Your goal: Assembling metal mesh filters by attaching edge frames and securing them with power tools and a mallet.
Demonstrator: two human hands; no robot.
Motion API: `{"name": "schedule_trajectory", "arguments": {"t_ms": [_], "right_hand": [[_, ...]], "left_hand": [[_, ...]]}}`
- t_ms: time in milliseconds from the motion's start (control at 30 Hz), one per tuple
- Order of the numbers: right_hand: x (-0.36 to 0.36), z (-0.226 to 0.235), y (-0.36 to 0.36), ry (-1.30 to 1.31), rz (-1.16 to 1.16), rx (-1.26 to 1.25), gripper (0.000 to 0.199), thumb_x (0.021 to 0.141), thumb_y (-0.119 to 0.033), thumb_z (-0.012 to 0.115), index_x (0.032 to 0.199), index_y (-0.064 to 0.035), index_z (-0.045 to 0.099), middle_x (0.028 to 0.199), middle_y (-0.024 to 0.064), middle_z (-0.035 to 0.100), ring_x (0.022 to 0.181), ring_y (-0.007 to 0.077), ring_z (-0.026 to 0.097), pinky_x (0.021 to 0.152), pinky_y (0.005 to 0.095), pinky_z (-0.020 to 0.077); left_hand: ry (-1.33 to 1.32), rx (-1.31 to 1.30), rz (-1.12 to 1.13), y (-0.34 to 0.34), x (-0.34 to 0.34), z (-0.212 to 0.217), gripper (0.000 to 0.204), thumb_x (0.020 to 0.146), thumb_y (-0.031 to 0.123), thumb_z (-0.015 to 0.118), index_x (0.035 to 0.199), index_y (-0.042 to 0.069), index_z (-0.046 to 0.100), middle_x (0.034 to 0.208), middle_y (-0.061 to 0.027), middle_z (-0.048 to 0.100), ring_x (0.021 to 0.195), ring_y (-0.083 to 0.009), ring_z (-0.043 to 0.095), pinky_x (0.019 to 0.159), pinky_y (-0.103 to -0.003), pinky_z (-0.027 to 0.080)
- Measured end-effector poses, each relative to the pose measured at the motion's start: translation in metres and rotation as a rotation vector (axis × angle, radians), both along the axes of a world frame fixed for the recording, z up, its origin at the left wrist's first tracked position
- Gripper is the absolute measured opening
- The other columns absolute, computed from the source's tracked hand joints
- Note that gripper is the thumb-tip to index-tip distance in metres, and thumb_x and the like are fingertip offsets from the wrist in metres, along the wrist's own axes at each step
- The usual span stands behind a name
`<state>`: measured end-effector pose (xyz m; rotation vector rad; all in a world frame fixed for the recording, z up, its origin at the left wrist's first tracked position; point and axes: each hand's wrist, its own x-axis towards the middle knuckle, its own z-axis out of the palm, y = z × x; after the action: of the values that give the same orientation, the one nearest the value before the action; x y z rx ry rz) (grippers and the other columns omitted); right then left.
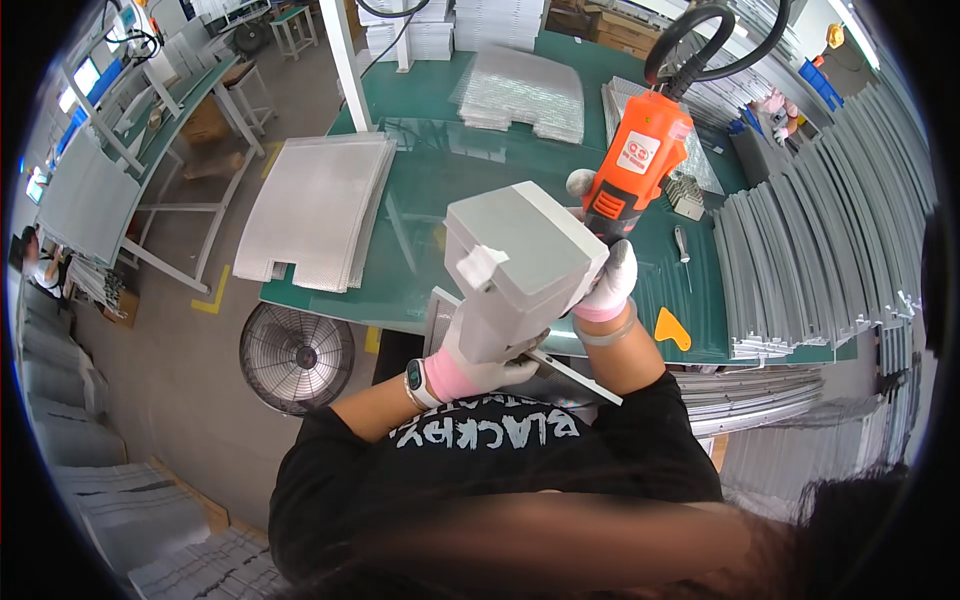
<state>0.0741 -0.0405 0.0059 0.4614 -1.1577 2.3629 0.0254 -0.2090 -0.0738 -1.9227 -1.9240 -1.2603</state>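
1. It was judged best for the grey box-shaped housing [535,240], near the centre, to be kept steady and the orange power tool [640,150], at one o'clock, guided squarely.
2. The housing was smooth, tilted and narrowed towards six o'clock.
3. At seven, its lower end was gripped by the curled left hand [482,370]; whether the pale-edged panel [580,379] at five was held could not be told.
4. At four, the tool's dark nose was clasped by the partly hidden right hand [612,282].

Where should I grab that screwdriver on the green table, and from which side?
Take the screwdriver by its handle, probably from above and the left, fingers across it. The handle is thicker than the thin shaft, which points toward the person. Upright panels crowd the right side. The right hand is closest, but it is on the orange power tool.
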Motion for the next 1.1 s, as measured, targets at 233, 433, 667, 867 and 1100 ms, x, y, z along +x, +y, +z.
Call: {"name": "schedule_trajectory", "arguments": {"t_ms": [233,433,667,867,1100], "right_hand": [[-0.004,0.006,0.002,0.020,-0.019,0.039,0.083,0.079,-0.047,0.078,0.135,-0.0047,0.034,0.062,0.0000,0.048,0.044,0.0060,0.040,0.038,0.0209,0.0293],[-0.009,0.081,0.044,0.145,-0.322,0.113,0.072,0.094,-0.048,0.056,0.147,-0.0064,0.031,0.076,-0.0014,0.047,0.058,0.0054,0.045,0.051,0.0204,0.0391],[0.023,0.146,0.116,0.036,-0.642,0.373,0.044,0.097,-0.036,0.055,0.129,-0.0048,0.051,0.095,0.0060,0.063,0.069,0.0095,0.055,0.062,0.0219,0.0475],[0.061,0.160,0.121,-0.012,-1.325,1.178,0.050,0.100,-0.014,0.051,0.144,0.0037,0.036,0.130,0.0129,0.054,0.111,0.0159,0.055,0.095,0.0271,0.0436],[0.142,-0.044,0.095,-0.508,-1.512,1.660,0.048,0.082,-0.003,0.064,0.129,0.0016,0.052,0.114,0.0215,0.058,0.106,0.0360,0.057,0.096,0.0424,0.0445]], "left_hand": [[-0.039,-0.072,0.038,0.004,-0.002,-0.008,0.027,0.068,0.026,0.075,0.091,0.014,0.069,0.095,-0.0052,0.065,0.093,-0.0315,0.061,0.084,-0.049,0.047],[0.204,-0.209,0.199,0.017,-0.024,0.012,0.024,0.070,0.029,0.073,0.086,0.012,0.067,0.077,-0.0056,0.061,0.077,-0.0272,0.060,0.067,-0.041,0.041],[0.167,-0.327,0.371,0.087,-0.104,0.008,0.032,0.078,0.038,0.067,0.089,0.009,0.067,0.085,-0.0092,0.064,0.087,-0.0286,0.062,0.081,-0.043,0.042],[0.182,-0.220,0.331,0.114,-0.148,-0.032,0.042,0.080,0.029,0.068,0.114,0.005,0.063,0.106,-0.0113,0.064,0.103,-0.0293,0.059,0.093,-0.045,0.042],[0.018,-0.111,0.374,-0.039,-0.119,-0.071,0.042,0.079,0.020,0.070,0.116,0.003,0.062,0.119,-0.0156,0.061,0.118,-0.0353,0.053,0.104,-0.047,0.037]]}}
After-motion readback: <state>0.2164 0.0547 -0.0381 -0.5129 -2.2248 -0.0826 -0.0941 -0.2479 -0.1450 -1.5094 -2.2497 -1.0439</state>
